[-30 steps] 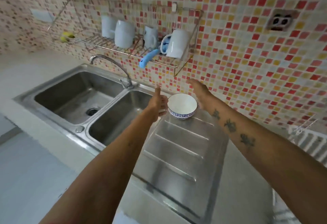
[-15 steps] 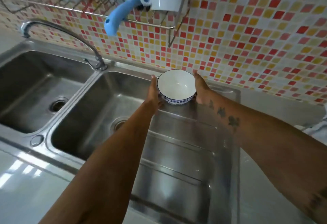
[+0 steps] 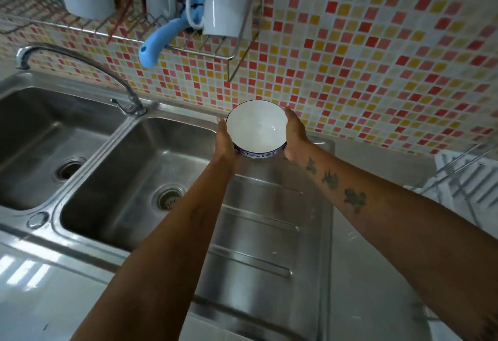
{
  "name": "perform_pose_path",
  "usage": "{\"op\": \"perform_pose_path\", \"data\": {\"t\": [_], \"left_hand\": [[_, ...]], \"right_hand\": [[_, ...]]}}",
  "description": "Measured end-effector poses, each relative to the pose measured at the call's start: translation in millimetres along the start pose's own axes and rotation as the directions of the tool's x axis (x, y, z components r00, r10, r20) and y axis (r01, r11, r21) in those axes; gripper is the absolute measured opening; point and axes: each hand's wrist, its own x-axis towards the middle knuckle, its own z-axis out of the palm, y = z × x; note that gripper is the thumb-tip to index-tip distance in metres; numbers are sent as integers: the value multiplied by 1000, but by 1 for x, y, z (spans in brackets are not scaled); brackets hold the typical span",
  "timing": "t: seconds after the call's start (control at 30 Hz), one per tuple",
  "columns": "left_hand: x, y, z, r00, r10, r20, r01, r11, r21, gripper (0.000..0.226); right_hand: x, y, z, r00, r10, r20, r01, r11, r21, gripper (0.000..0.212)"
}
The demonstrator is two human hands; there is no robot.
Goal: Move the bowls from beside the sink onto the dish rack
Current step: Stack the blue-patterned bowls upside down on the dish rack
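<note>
A white bowl (image 3: pixel 256 125) with a blue patterned outside is held between both hands at the far end of the steel draining board (image 3: pixel 258 233), close to the tiled wall. My left hand (image 3: pixel 225 142) presses its left side and my right hand (image 3: pixel 295 136) cups its right side. The bowl is upright and looks slightly lifted off the board. A wire dish rack (image 3: pixel 463 179) shows at the right edge of the counter. A second wire rack (image 3: pixel 210 49) hangs on the wall above, holding white cups.
The double steel sink (image 3: pixel 113 168) lies to the left, its curved tap (image 3: pixel 80 63) behind it. A blue handle (image 3: pixel 159 44) sticks out of the wall rack above the bowl. White counter (image 3: pixel 377 273) runs right of the draining board.
Both hands went from open beside the bowl to closed around its sides. The bowl has risen slightly. The view has come closer and tilted down.
</note>
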Motion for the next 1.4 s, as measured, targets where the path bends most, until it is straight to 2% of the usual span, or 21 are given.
{"op": "perform_pose_path", "data": {"t": [0.1, 0.23, 0.47, 0.53, 0.6, 0.7, 0.73, 0.83, 0.9, 1.0, 1.13, 1.2, 1.3, 1.4], "left_hand": [[-31, 7, 20, 1000, -1, 1, 1, 995, -98, 63], [-86, 16, 49, 996, 87, 29, -80, 982, -171, 60], [-204, 38, 89, 982, 174, 76, -134, 920, -369, 58], [-240, 41, 101, 973, 206, 107, -155, 920, -361, 56], [-276, 44, 116, 951, 266, 160, -201, 921, -333, 44], [-324, 46, 142, 922, 278, 269, -196, 935, -295, 28], [-338, 46, 151, 906, 258, 336, -157, 941, -299, 28], [-372, 44, 182, 825, 156, 544, 1, 961, -278, 50], [-395, 42, 208, 749, 115, 653, 25, 979, -201, 44], [-428, 36, 255, 717, 63, 695, -1, 996, -89, 47], [-463, 21, 312, 703, 18, 711, -109, 991, 83, 49], [-472, 14, 333, 677, -28, 735, -126, 980, 154, 52], [-474, 5, 354, 660, -50, 749, -88, 986, 143, 58], [-475, -4, 365, 683, 44, 729, -169, 980, 100, 62]], "right_hand": [[-28, -15, -15, 995, -75, -60, 76, 997, 13, 52], [-80, -40, -33, 976, -146, -164, 148, 989, 0, 56], [-213, -92, -90, 902, -412, -128, 409, 911, -54, 45], [-252, -105, -110, 863, -494, -105, 488, 869, -75, 40], [-285, -117, -131, 812, -578, -82, 572, 816, -86, 38], [-329, -134, -166, 727, -684, -62, 678, 730, -92, 36], [-342, -139, -179, 695, -715, -71, 711, 699, -83, 35], [-371, -155, -222, 612, -783, -114, 780, 621, -78, 34], [-384, -165, -257, 565, -812, -146, 813, 579, -71, 31], [-399, -180, -316, 503, -843, -189, 852, 521, -56, 31], [-415, -195, -383, 497, -835, -238, 860, 509, 10, 29], [-414, -200, -406, 481, -832, -275, 868, 497, 13, 38], [-414, -205, -427, 506, -820, -268, 856, 517, 35, 38], [-407, -211, -442, 570, -795, -207, 819, 569, 70, 39]]}}
